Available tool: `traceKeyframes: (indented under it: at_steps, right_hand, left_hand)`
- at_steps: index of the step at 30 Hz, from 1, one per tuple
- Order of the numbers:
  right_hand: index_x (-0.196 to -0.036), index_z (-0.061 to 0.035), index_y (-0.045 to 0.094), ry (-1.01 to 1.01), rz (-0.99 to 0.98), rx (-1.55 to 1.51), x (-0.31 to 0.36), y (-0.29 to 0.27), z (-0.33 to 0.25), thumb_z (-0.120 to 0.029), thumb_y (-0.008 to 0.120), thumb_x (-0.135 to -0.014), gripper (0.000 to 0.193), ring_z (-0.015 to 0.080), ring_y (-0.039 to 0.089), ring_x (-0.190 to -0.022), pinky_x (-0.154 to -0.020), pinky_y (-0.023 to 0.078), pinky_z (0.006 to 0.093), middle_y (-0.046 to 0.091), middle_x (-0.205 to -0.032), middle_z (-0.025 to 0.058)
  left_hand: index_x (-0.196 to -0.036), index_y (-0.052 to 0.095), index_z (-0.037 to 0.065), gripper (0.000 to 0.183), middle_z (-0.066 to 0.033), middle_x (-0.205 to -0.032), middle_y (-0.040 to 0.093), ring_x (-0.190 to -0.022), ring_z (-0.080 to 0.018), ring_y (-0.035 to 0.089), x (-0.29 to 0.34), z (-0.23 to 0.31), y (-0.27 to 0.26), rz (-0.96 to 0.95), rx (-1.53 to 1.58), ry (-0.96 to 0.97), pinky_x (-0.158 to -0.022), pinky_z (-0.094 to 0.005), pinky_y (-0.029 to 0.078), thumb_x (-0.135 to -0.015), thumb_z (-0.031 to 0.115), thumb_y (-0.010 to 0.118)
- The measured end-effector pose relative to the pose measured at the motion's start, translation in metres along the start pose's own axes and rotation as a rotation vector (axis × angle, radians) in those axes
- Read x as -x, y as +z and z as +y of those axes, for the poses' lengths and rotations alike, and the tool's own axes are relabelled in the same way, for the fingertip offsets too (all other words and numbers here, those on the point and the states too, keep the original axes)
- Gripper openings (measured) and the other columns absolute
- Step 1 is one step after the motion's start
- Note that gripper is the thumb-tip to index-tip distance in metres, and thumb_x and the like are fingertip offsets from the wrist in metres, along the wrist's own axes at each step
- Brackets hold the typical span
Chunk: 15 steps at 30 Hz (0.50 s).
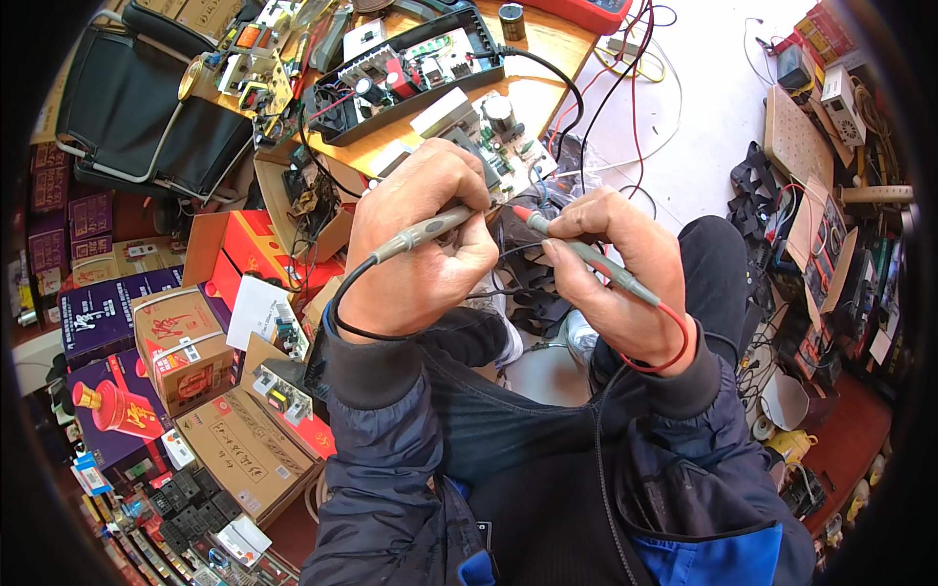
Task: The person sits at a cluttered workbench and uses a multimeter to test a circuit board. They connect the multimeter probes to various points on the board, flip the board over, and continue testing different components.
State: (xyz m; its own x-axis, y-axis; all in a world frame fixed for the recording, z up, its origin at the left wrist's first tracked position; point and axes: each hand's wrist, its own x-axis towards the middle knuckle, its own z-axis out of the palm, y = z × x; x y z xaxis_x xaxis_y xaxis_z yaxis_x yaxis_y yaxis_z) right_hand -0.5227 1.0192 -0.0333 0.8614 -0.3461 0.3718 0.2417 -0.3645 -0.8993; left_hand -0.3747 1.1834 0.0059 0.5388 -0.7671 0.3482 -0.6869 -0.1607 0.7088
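Observation:
My left hand [396, 269] is closed around a grey test probe [415, 236] whose black lead loops back over the wrist. Between the fingers of my right hand [625, 249] is another grey test probe [608, 267], with a red tip and a red lead. The red tip points left, towards my left fingers. Just beyond both hands is a bare circuit board [523, 161] with a large capacitor at the table's edge. My left hand partly covers this board, and the tip of the left probe is hidden behind the fingers.
Further back on the wooden table [562, 54] stands an open black housing [376, 122] with electronics inside. A red device [583, 14] lies at the far edge, with cables hanging down. A black chair [147, 107] and cardboard boxes [234, 444] crowd the left; piled parts fill the right.

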Motion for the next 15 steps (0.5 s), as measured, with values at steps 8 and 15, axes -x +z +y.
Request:
traceKeyframes:
  at_steps: [8,15]
  right_hand:
    - [-0.102,0.0008,0.067,-0.05,-0.035,0.037,-0.005,-0.0014,-0.0038,0.004,0.077,-0.086,0.019,0.0294,0.072,-0.083,-0.074,0.057,0.0364,0.069,-0.093,0.0135]
    - [-0.103,0.0008,0.067,-0.022,-0.043,0.034,-0.0066,-0.0025,-0.0062,0.004,0.076,-0.086,0.019,0.0297,0.072,-0.084,-0.075,0.057,0.0363,0.069,-0.094,0.0137]
  left_hand:
    - [-0.087,0.061,0.001,0.019,-0.0098,-0.095,0.066,-0.08,-0.0179,0.064,0.0009,-0.0001,-0.0004,-0.01,0.035,-0.022,-0.072,-0.0292,0.053,-0.076,-0.013,0.066]
    - [-0.088,0.061,0.001,0.02,-0.0097,-0.095,0.065,-0.08,-0.0178,0.064,0.0001,-0.0005,-0.0012,-0.019,0.033,-0.01,-0.072,-0.0292,0.053,-0.076,-0.013,0.066]
